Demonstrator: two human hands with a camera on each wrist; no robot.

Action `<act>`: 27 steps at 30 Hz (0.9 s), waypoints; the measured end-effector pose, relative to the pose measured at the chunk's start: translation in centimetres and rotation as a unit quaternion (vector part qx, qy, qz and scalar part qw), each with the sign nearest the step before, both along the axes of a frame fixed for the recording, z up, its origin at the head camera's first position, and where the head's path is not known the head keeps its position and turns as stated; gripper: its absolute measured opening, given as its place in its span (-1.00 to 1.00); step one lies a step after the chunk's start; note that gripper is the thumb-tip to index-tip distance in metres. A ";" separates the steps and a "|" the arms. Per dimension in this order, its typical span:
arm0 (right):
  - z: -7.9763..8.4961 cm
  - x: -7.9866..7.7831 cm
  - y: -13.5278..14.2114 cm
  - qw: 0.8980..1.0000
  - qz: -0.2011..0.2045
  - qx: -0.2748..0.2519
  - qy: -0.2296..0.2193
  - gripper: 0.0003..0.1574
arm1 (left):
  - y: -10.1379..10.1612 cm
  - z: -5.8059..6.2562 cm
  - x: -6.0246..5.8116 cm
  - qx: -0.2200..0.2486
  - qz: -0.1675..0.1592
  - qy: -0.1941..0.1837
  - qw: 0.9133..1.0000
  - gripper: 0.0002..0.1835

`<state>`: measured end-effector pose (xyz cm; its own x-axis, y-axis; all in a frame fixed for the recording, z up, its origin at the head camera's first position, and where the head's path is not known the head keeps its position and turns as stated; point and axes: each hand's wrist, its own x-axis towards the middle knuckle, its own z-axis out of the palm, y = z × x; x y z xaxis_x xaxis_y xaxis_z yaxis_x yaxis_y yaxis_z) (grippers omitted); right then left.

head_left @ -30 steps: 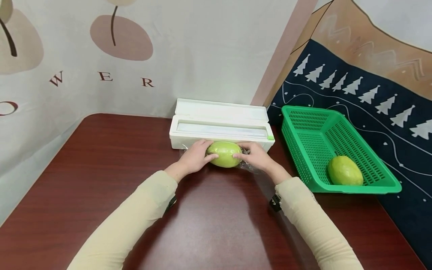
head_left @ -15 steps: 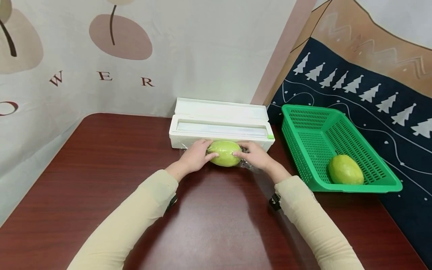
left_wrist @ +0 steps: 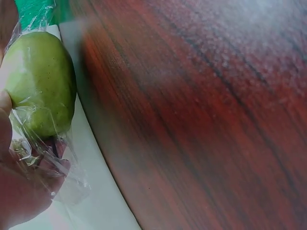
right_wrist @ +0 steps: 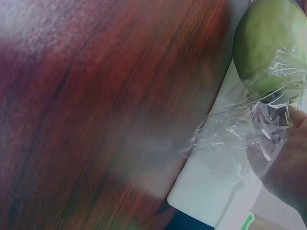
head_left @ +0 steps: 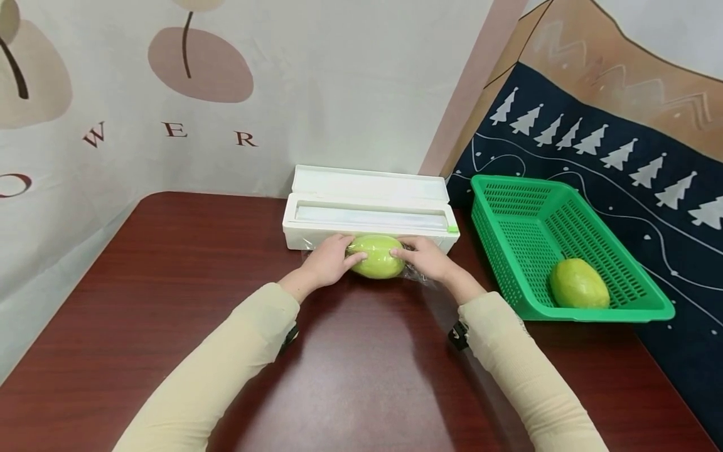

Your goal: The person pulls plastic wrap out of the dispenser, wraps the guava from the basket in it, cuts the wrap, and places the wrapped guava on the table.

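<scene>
An oval green fruit (head_left: 377, 257) in clear cling film is held between both hands, in front of a white cling film box (head_left: 369, 220). My left hand (head_left: 326, 260) grips its left end, thumb on the near side and fingers behind. At the right end my right hand (head_left: 426, 258) grips it the same way. Loose film (left_wrist: 72, 184) hangs past the fruit around the left fingers. On the other side, crumpled film (right_wrist: 230, 127) spreads out by the right hand. The far fingers are partly hidden behind the fruit.
The box's lid (head_left: 369, 182) stands raised at the back against the wall cloth. To the right, a green plastic basket (head_left: 511, 267) holds another yellow-green fruit (head_left: 578, 284). All this is on a dark red wooden table (head_left: 361, 376).
The right thumb has slid slightly upward on the fruit. Both hands otherwise keep their hold in the same place, and the view has shifted only a little.
</scene>
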<state>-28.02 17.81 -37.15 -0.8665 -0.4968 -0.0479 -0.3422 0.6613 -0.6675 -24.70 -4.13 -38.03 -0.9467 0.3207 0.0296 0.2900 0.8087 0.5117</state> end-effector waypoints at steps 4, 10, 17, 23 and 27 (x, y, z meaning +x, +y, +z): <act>0.0 -0.1 -0.1 1.000 -0.003 0.000 0.000 -0.48 | 0.0 0.0 -0.1 -0.002 -0.001 -0.004 1.000 -0.33; -0.1 -0.1 -0.2 1.000 -0.009 -0.003 -0.010 -0.49 | 0.0 0.0 -0.2 0.005 0.001 -0.010 1.000 -0.34; -0.1 -0.1 -0.3 1.000 -0.019 -0.005 -0.018 -0.50 | 0.0 0.1 -0.3 -0.001 -0.002 -0.014 1.000 -0.34; -0.1 -0.2 -0.3 1.000 -0.018 0.001 -0.015 -0.53 | 0.0 0.1 -0.3 -0.003 -0.003 -0.014 1.000 -0.34; -0.1 -0.2 -0.3 1.000 -0.015 0.002 -0.020 -0.52 | 0.0 0.1 -0.3 -0.005 -0.007 -0.005 1.000 -0.35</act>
<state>-28.26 17.53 -37.25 -0.8782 -0.4708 -0.0843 -0.2960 0.6734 -0.6774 -24.98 -4.12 -37.96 -0.9425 0.3340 0.0159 0.2957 0.8102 0.5061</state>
